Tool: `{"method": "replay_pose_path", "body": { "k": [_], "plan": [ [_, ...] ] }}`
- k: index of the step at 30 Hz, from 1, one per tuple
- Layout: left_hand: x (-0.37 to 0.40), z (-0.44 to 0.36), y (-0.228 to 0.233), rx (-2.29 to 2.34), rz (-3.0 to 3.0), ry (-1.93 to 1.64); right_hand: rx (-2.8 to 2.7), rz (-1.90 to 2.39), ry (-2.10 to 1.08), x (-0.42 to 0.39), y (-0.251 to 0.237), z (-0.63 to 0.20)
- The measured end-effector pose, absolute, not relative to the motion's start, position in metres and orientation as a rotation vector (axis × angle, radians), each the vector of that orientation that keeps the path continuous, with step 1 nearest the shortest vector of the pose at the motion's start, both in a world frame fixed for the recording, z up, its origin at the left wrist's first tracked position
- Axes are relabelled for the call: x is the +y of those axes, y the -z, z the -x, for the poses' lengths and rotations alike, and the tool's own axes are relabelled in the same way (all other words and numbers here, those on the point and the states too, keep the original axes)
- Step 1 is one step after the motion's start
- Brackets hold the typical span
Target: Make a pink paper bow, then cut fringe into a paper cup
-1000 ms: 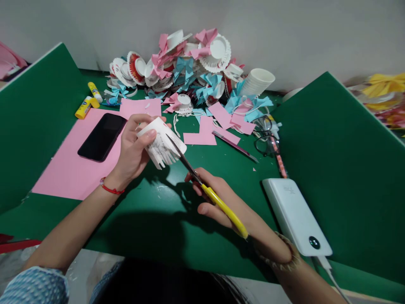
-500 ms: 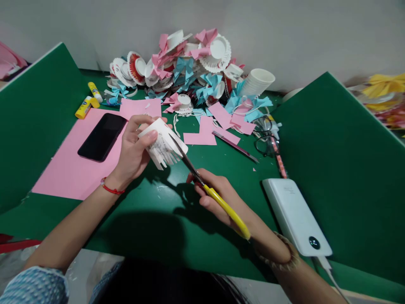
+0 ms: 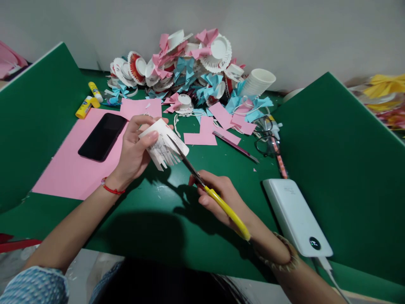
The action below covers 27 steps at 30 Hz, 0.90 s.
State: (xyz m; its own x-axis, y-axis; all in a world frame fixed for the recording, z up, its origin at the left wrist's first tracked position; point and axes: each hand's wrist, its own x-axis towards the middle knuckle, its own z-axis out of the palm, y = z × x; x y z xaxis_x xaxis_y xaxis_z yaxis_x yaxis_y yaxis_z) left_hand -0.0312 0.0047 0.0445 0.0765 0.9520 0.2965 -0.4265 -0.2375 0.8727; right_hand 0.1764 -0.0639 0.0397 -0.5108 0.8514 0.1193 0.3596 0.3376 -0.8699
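White paper cup (image 3: pixel 163 143) gripped in left hand (image 3: pixel 134 150), right hand (image 3: pixel 221 198) closed round yellow scissors (image 3: pixel 209 192)

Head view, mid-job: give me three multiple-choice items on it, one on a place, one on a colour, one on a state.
1. Where does the black smartphone lie?
A. On the large pink paper sheet
B. On the white power bank
C. In the pile of paper crafts

2. What colour are the handles of the scissors in the right hand?
A. Red
B. Yellow
C. Blue

3. What state is the white paper cup in the left hand in?
A. Uncut
B. Crushed flat
C. Wall cut into strips

Answers:
1 A: the black smartphone rests on the large pink paper sheet.
2 B: the right hand grips the scissors by yellow handles.
3 C: the white paper cup held by the left hand shows a fringe of strips.
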Motion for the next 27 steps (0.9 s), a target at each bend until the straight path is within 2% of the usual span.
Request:
{"method": "replay_pose_path", "body": {
  "k": [27],
  "plan": [
    [0.0053, 0.0318, -0.0430, 0.614, -1.150, -1.466, -1.985, 1.135, -1.013, -0.0653, -0.0396, -0.1726]
  ]
}}
